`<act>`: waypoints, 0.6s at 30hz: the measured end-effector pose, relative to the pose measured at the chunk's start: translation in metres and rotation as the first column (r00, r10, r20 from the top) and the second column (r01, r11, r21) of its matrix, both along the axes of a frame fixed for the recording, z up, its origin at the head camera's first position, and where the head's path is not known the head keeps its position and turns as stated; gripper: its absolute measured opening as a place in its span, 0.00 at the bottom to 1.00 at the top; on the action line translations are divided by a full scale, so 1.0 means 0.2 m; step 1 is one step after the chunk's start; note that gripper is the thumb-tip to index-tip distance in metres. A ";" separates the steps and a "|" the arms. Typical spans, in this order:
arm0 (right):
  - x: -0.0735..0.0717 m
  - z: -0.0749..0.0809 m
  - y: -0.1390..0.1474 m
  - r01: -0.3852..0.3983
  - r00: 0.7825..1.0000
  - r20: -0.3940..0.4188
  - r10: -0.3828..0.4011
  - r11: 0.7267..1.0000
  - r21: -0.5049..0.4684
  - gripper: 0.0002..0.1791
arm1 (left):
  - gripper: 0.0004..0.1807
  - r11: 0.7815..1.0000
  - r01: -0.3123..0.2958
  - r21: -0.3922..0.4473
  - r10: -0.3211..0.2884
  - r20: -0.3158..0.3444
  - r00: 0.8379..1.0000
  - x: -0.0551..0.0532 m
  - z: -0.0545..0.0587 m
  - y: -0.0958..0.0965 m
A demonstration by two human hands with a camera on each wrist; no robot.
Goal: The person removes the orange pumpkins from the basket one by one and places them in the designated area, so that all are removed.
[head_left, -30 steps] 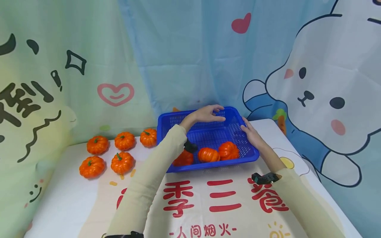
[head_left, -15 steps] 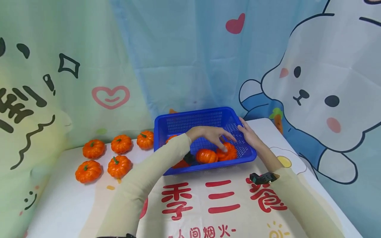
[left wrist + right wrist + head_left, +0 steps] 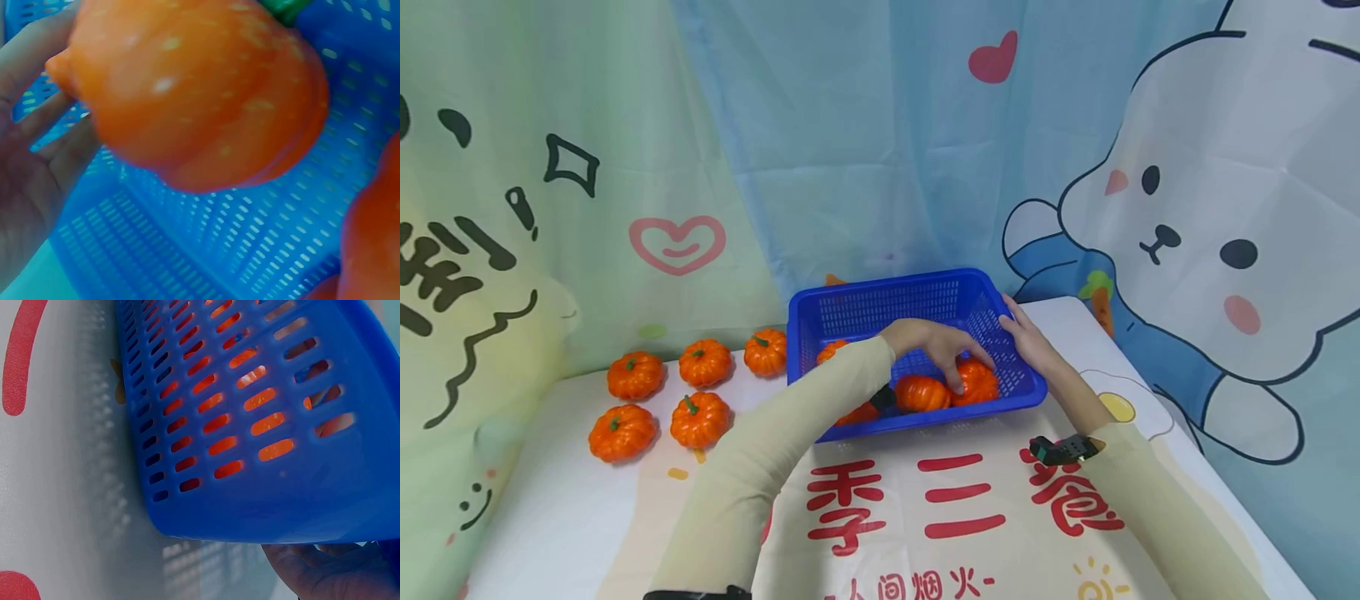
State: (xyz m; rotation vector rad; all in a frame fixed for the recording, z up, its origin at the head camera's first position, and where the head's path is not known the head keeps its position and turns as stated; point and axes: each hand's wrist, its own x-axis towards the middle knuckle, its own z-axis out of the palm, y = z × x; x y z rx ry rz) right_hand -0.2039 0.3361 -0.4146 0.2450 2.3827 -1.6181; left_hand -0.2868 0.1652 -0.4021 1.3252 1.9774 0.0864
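Observation:
My left hand [image 3: 942, 346] reaches down into a blue basket [image 3: 880, 287] and grips a small orange pumpkin [image 3: 979, 385] at its right end. The left wrist view shows this pumpkin [image 3: 200, 94] large, its green stem at the top, with fingers [image 3: 69, 147] against its left side. Another pumpkin [image 3: 922, 393] lies just left of it, and more orange shows beneath my left forearm. At the basket's right side my right hand [image 3: 1032, 337] holds the rim, thumb on top. From the right wrist, that hand [image 3: 337, 572] appears beyond the slotted wall [image 3: 262, 494].
Several more pumpkins [image 3: 700, 419] stand in two loose rows on the table left of the basket. A printed cloth [image 3: 962, 500] with red characters covers the table [image 3: 542, 492]. Behind it hangs a patterned curtain [image 3: 850, 208].
My left hand has come down from above the far part of the basket onto the right-hand pumpkin, its fingers closing around it. My right hand stays at the rim. The head view has shifted slightly.

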 end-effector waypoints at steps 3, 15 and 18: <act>0.00 0.00 0.00 0.001 1.000 0.005 -0.001 1.000 0.000 0.33 | 0.41 1.000 0.018 -0.023 -0.018 -0.016 1.000 0.01 -0.02 0.00; -0.07 -0.12 0.06 0.012 1.000 -0.002 -0.012 1.000 0.001 0.33 | 0.42 0.992 -0.027 0.124 0.041 -0.108 0.993 0.01 0.02 -0.06; -0.09 -0.17 0.09 0.002 1.000 -0.021 -0.001 0.999 0.032 0.33 | 0.43 0.964 -0.018 0.264 0.048 -0.107 0.993 -0.01 0.08 -0.14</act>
